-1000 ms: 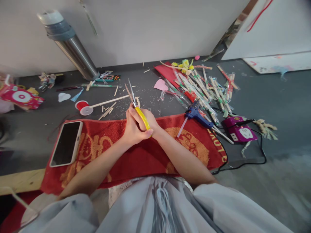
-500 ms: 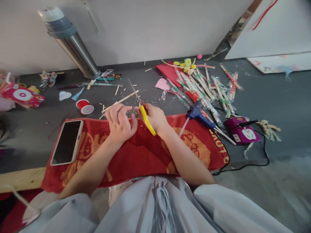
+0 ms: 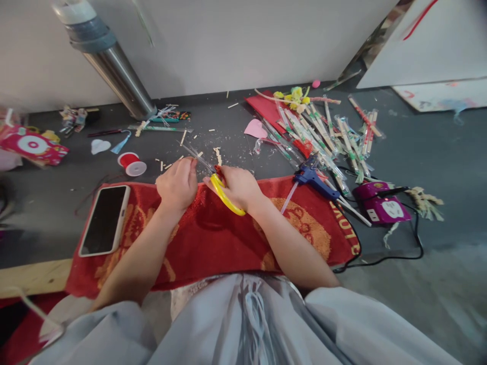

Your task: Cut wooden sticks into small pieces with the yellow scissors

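My right hand (image 3: 240, 188) is closed around yellow-handled scissors (image 3: 227, 196). Their blades, blurred by motion, point up and left, past the fingertips of my left hand (image 3: 177, 183). That hand is curled shut near the towel's upper edge; whatever its fingers hold is hidden. Short cut bits of pale stick (image 3: 183, 137) and fine crumbs lie on the dark table just beyond both hands. Under my forearms spreads a red towel (image 3: 213, 243) with an orange pattern.
A phone (image 3: 104, 220) rests on the towel's left. Behind it are a red ribbon spool (image 3: 131, 163) and a steel flask (image 3: 117, 76). To the right lie a blue glue gun (image 3: 315, 181), a purple box (image 3: 380, 203) with a black cable, and several wrapped sticks (image 3: 312, 134).
My left hand has gone from spread fingers to a curled grip. The scissors' blades have swung left and lower, toward it. The long pale stick beyond the left hand no longer shows.
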Demonstrator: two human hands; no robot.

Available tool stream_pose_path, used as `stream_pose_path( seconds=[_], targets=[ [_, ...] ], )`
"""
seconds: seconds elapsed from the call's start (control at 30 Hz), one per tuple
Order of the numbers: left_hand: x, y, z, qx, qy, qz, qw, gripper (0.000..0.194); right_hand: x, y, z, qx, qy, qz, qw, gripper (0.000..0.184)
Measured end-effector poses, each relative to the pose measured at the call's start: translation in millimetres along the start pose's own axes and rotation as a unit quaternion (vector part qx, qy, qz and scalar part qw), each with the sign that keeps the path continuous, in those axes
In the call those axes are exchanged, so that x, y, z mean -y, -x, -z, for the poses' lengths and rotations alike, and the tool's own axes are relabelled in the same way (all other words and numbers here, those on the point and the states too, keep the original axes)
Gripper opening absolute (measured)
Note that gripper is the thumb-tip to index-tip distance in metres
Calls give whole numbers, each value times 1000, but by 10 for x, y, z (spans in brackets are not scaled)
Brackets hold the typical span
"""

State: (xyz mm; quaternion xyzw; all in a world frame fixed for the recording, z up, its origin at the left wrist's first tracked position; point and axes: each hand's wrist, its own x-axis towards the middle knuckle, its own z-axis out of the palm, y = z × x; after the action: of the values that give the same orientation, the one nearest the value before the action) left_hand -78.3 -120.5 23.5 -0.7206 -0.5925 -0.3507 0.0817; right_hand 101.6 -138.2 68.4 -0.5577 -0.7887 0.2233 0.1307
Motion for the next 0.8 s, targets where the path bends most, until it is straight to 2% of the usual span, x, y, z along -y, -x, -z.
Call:
stream_pose_path(
  seconds=[0.13, 0.4, 0.67, 0.8],
  targets=[
    [61, -4, -42, -5, 8, -8, 1000, 36, -3, -4, 22, 11, 4, 6, 1000, 59],
    [88, -14, -92, -53, 9, -30, 998, 33, -2, -14, 37, 20, 8, 14, 1000, 60],
    [97, -10, -112, -58, 38, -50, 996, 35, -27, -23, 28, 23, -20, 27, 999, 58],
    [58, -11, -110, -40, 66, -54, 996, 40, -24, -54, -30, 35, -43, 33, 998, 60]
  ],
)
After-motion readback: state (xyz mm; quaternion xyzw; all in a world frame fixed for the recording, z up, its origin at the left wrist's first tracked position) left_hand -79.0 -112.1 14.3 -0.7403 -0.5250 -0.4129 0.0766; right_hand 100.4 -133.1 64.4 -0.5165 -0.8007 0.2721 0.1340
